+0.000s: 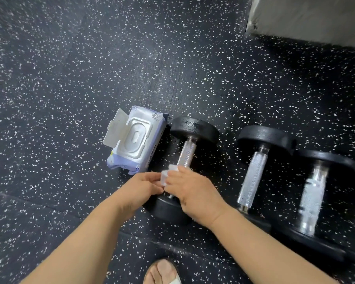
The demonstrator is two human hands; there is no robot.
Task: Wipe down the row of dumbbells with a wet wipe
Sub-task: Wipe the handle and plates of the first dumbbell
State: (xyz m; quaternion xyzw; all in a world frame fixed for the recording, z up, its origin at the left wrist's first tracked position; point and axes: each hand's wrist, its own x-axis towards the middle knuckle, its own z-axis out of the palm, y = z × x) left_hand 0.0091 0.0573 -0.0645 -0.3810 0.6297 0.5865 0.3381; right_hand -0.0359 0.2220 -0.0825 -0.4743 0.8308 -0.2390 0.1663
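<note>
- Floor [59, 78] of black rubber with white flecks lies under everything.
- On it sits the pack of wipes [131, 140], flat, with its white flip lid [114, 128] open to the left and its right edge just beside the first dumbbell's far head.
- My left hand [146, 185] pinches the wet wipe between thumb and fingertips.
- The wet wipe [168, 175], white and folded small, is held between both hands over the near part of the first dumbbell's handle.
- My right hand [195, 193] curls its fingers round the wipe's other side.
- The first dumbbell [194, 129] lies on the floor, its near head partly hidden by my hands.
- The second dumbbell [252, 177] lies parallel, a gap away.
- The third dumbbell [314, 191], blurred, lies close against the second.
- A grey block [307, 17] fills the far right corner.
</note>
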